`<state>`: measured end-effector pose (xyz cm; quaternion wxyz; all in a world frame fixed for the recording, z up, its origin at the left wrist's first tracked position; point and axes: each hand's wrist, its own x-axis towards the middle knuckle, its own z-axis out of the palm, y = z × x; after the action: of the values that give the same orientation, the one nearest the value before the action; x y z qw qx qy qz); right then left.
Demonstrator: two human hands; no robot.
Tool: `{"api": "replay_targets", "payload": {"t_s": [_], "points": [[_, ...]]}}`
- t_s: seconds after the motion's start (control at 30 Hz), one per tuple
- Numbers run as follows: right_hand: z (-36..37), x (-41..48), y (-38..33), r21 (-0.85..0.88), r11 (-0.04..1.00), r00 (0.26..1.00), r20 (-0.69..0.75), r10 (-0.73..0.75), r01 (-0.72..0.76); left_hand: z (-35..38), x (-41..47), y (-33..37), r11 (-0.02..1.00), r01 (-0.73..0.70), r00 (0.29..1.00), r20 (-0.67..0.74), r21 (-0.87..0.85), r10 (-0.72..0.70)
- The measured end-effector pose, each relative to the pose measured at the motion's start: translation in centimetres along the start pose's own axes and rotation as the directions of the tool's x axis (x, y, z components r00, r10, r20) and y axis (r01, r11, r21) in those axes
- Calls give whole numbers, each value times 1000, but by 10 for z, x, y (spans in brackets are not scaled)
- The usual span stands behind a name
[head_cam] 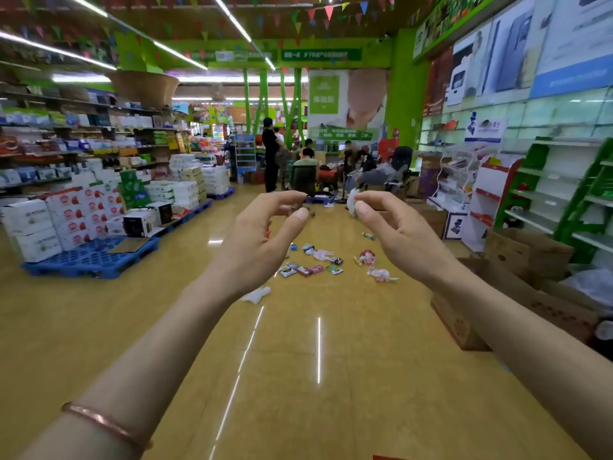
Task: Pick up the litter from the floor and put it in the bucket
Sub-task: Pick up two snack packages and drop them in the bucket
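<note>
Floor (318, 410) ran on ahead of left grip (262, 240) and right grip (398, 237). Litter (311, 265) lay scattered well beyond them, in gap between the two; white tissue (256, 294) lay nearer, below left grip. Left grip: fingers loosely curled, thumb near forefinger; we could not tell if anything was pinched. Right grip pinched small white scrap (352, 201) at fingertips. Bucket not in view. We judged collecting barely begun. Next move: find bucket, drop scrap, then step forward and stoop for pile.

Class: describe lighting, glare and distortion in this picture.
Head view: ceiling strip lights throw streaks of glare on the glossy floor; the wide lens bows the shelves at the edges; distant people look soft; the white scrap in the right hand lacks detail.
</note>
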<state>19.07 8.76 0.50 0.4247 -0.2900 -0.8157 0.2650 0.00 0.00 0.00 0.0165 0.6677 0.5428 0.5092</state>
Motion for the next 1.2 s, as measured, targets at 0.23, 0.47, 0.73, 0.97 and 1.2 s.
{"api": "replay_targets", "payload": {"t_s": [0.23,0.47,0.73,0.97,1.2], "points": [[26,36,43,-10,998,996,63,57,-56,18,30,-51,994,36,999,21,106,-38],[68,122,95,-40,998,995,77,57,-54,25,99,-141,994,-4,999,46,108,-1],[117,244,142,-52,996,996,38,78,-76,16,195,-248,997,-18,997,74,72,13],[149,335,201,-60,993,994,5,106,-106,29,266,-329,996,-17,999,37,91,14],[183,430,298,-92,989,992,40,117,-113,71,343,-438,994,36,997,60,100,-42]]}}
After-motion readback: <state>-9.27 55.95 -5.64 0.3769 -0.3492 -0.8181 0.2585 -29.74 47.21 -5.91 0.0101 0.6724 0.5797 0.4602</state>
